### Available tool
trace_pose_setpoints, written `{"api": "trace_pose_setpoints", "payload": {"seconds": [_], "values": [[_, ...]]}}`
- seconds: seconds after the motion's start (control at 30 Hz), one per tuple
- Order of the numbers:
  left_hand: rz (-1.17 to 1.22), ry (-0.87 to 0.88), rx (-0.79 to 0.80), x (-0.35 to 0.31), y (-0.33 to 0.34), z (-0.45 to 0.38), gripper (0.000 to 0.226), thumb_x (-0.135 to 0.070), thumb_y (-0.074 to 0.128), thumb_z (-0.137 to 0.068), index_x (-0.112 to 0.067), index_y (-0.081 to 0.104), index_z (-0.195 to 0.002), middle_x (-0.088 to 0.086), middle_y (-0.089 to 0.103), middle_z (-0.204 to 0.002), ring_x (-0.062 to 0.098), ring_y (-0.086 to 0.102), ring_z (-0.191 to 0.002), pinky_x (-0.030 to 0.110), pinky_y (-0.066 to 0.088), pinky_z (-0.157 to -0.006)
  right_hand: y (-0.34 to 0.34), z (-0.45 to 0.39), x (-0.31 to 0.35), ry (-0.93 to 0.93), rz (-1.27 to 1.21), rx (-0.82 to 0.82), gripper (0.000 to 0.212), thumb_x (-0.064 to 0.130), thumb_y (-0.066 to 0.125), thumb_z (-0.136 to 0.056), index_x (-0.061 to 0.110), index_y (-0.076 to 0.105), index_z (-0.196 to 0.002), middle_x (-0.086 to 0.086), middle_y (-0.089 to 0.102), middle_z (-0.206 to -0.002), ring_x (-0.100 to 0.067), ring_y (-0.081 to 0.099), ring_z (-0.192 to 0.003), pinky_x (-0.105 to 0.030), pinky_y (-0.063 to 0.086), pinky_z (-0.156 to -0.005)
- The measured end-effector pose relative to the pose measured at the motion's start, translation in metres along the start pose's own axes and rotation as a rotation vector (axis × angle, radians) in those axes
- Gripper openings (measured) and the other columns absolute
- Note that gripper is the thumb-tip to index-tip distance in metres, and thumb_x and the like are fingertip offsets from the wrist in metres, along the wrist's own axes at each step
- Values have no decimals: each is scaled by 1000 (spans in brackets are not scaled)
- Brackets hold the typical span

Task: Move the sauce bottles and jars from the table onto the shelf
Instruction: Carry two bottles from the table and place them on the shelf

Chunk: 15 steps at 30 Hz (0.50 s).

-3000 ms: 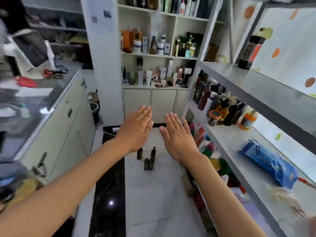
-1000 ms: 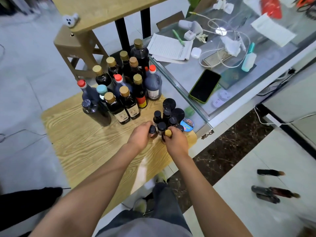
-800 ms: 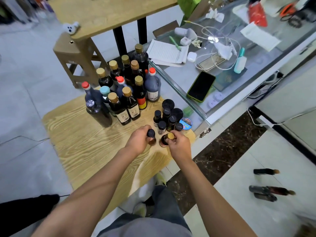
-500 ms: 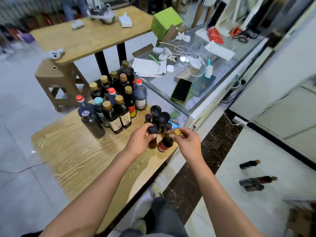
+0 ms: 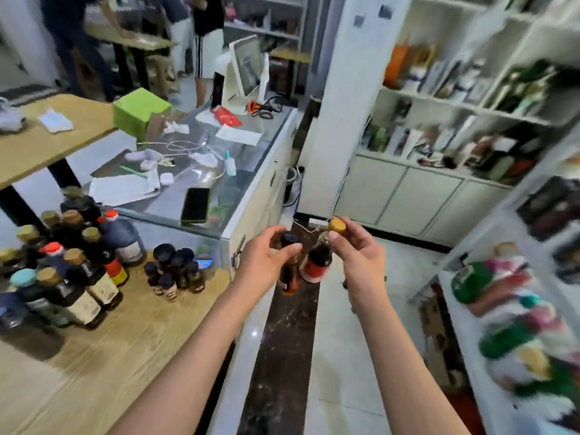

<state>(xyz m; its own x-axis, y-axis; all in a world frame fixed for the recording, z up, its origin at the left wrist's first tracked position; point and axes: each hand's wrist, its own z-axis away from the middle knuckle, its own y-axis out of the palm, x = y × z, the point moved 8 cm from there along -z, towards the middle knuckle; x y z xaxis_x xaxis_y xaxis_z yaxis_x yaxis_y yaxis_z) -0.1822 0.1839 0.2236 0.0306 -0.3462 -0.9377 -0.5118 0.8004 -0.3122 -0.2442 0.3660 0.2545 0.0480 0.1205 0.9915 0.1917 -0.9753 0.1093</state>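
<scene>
My left hand [image 5: 266, 262] grips a small dark bottle with a black cap [image 5: 290, 277] by its neck. My right hand [image 5: 361, 255] pinches a small bottle with a gold cap and red label [image 5: 317, 265] by its top. Both bottles hang in the air over the floor, right of the wooden table [image 5: 103, 350]. Several tall sauce bottles [image 5: 78, 271] and a cluster of small black-capped bottles and jars [image 5: 175, 271] stand on that table at the left. The white shelf [image 5: 477, 340] runs along the right edge, blurred.
A glass counter [image 5: 201, 171] with a phone [image 5: 195, 205], papers and cables lies behind the table. White shelving [image 5: 470, 108] full of goods stands at the back right. People stand at the far left. Tiled floor stretches ahead between counter and shelf.
Both hands lifted their small bottles off the table and carried them right, over the floor. The view swung from the table toward the shelving.
</scene>
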Motion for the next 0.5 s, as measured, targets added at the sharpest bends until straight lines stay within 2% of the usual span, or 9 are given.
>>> {"api": "trace_pose_setpoints", "payload": {"seconds": [0.1, 0.17, 0.3, 0.37, 0.43, 0.5], "values": [[-32, 96, 88, -60, 63, 3, 29, -34, 75, -81, -22, 67, -106, -7, 70, -97, 9, 65, -89, 29, 52, -84, -72, 2, 34, -49, -41, -117, 31, -3, 66, -89, 8, 66, -118, 1, 74, -98, -4, 69, -85, -24, 54, -85], [-20, 156, 133, -98, 104, 5, 30, -38, 75, -80, -24, 69, -106, -9, 71, -96, 7, 65, -90, 31, 54, -84, -118, 1, 54, -78, -23, -169, 28, -2, 64, -91, 13, 67, -114, 1, 73, -101, -6, 68, -89, -29, 53, -92], [-16, 219, 187, -166, 182, 15, 29, -37, 74, -82, -24, 68, -107, -10, 69, -93, 7, 65, -88, 20, 49, -76, -205, -6, 93, -116, 36, -227, 33, 0, 57, -96, 9, 60, -128, 1, 72, -106, -10, 66, -98, -28, 50, -95], [21, 248, 246, -210, 246, 28, 26, -38, 75, -81, -26, 68, -103, -12, 69, -89, 7, 66, -85, 28, 56, -77, -276, -6, 121, -167, 71, -278, 36, 2, 54, -98, 9, 57, -133, 3, 71, -109, -11, 65, -102, -25, 50, -93], [75, 236, 276, -221, 269, 29, 24, -40, 75, -80, -27, 68, -99, -13, 70, -87, 7, 67, -83, 38, 58, -78, -296, -6, 132, -132, 85, -284, 34, 5, 52, -100, 16, 58, -131, 3, 70, -113, -12, 65, -104, -22, 50, -92], [63, 273, 326, -252, 320, 46, 26, -41, 74, -80, -26, 68, -100, -11, 71, -88, 9, 67, -84, 38, 58, -78, -347, 5, 152, -157, 61, -333, 34, 5, 49, -101, 22, 58, -129, 0, 70, -115, -13, 66, -103, -21, 53, -87]]}}
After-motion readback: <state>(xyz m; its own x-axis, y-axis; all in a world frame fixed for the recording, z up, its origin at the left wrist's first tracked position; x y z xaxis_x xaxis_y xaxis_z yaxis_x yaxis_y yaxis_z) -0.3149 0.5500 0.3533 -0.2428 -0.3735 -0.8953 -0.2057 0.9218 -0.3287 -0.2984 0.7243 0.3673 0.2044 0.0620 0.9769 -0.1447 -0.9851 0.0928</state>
